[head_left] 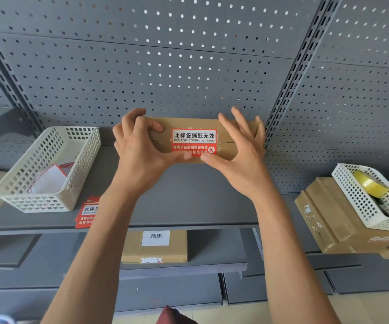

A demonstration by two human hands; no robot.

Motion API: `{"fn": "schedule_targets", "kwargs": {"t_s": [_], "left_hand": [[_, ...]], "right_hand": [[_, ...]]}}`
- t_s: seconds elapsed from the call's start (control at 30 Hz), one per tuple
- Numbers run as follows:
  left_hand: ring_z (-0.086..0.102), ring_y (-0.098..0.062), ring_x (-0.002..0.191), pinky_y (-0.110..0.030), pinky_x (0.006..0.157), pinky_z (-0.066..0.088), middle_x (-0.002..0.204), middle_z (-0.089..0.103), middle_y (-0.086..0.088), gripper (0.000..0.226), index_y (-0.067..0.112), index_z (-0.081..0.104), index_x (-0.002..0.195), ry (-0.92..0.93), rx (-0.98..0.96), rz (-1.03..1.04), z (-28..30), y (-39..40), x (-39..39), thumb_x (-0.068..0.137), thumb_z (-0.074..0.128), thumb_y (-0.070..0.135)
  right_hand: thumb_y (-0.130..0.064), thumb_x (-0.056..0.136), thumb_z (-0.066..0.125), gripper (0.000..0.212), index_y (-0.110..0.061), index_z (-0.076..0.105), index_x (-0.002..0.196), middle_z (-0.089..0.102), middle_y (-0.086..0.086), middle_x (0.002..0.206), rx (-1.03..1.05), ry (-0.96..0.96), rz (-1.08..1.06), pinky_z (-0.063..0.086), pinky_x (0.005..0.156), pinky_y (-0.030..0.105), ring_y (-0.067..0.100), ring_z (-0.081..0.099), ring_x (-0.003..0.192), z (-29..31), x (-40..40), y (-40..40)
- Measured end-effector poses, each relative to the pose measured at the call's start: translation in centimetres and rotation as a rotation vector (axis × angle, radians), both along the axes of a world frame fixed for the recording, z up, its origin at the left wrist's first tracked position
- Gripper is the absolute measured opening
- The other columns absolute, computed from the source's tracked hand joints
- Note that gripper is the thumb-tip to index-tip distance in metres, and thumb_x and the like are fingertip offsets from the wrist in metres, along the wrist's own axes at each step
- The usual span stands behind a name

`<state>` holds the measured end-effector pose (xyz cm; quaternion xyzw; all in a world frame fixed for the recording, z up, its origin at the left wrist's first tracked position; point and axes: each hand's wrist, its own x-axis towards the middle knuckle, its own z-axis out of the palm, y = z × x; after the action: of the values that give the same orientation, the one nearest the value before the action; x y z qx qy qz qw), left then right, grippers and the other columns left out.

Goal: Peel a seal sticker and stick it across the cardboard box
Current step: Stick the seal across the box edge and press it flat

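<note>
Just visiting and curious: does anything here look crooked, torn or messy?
Slightly. The box on the right has torn white label scraps and sits askew, with a basket tilted on it. The sticker looks straight across the held box.

Cardboard box (233,136) sitting at shelf (189,197) rear against pegboard (165,66), seal sticker (194,139) lying across its seam, basket (46,169) sitting left, sticker stack (88,215) lying before basket, second basket (371,197) resting on carton (336,220) at right
</note>
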<state>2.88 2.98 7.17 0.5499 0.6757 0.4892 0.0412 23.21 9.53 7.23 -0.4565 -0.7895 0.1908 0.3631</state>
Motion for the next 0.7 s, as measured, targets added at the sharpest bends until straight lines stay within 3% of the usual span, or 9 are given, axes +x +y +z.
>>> {"fn": "schedule_targets", "kwargs": {"t_s": [0.07,0.17,0.4,0.57,0.63,0.7], "left_hand": [[0.031,-0.027,0.131,-0.031,0.101,0.023,0.145,0.038,-0.001,0.087,0.018,0.051,0.105,0.028,0.016,0.055,-0.2,0.3,0.7,0.044,0.079,0.073],[0.032,-0.029,0.13,-0.03,0.1,0.024,0.144,0.039,-0.002,0.082,0.016,0.051,0.104,0.051,0.027,0.079,-0.5,0.5,0.7,0.046,0.086,0.064],[0.031,-0.025,0.128,-0.044,0.107,0.035,0.145,0.039,0.003,0.066,0.022,0.054,0.101,0.029,0.027,0.019,-0.6,0.4,-0.6,0.054,0.093,0.046],[0.026,-0.016,0.133,-0.034,0.108,0.029,0.149,0.038,0.005,0.044,0.023,0.061,0.107,-0.022,0.037,-0.085,-0.7,-0.1,-1.9,0.072,0.087,0.029],[0.024,-0.018,0.138,-0.041,0.112,0.029,0.149,0.039,0.007,0.038,0.025,0.061,0.107,-0.05,0.039,-0.114,-0.8,-0.2,-2.1,0.076,0.083,0.031],[0.024,-0.017,0.139,-0.042,0.113,0.028,0.148,0.04,0.008,0.039,0.028,0.059,0.102,-0.073,0.041,-0.071,-0.7,-0.2,-1.5,0.073,0.077,0.048]], "right_hand": [[-0.058,0.072,0.079,0.09,-0.042,0.038,0.15,0.017,-0.021,0.165,0.061,-0.015,-0.062,0.015,0.12,0.052,0.027,-0.005,0.154,-0.2,-0.7,-0.1],[-0.057,0.072,0.08,0.091,-0.042,0.037,0.151,0.019,-0.018,0.166,0.106,-0.053,-0.095,0.02,0.117,0.056,0.032,0.002,0.153,-0.5,-1.0,0.2],[-0.036,0.082,0.079,0.08,-0.042,0.038,0.151,0.018,-0.021,0.166,0.034,0.014,-0.025,0.015,0.121,0.057,0.027,0.001,0.154,-0.4,0.0,0.6],[-0.019,0.089,0.072,0.073,-0.044,0.04,0.149,0.016,-0.027,0.165,-0.03,0.049,0.021,0.011,0.123,0.06,0.018,-0.004,0.154,-0.3,0.7,0.8],[-0.022,0.089,0.072,0.07,-0.046,0.041,0.148,0.016,-0.028,0.164,-0.064,0.059,0.048,0.01,0.123,0.06,0.017,-0.005,0.155,0.0,1.0,0.8],[-0.04,0.087,0.073,0.068,-0.047,0.043,0.147,0.019,-0.029,0.162,-0.078,0.067,0.041,0.009,0.124,0.056,0.019,-0.005,0.155,0.3,0.7,0.6]]}}
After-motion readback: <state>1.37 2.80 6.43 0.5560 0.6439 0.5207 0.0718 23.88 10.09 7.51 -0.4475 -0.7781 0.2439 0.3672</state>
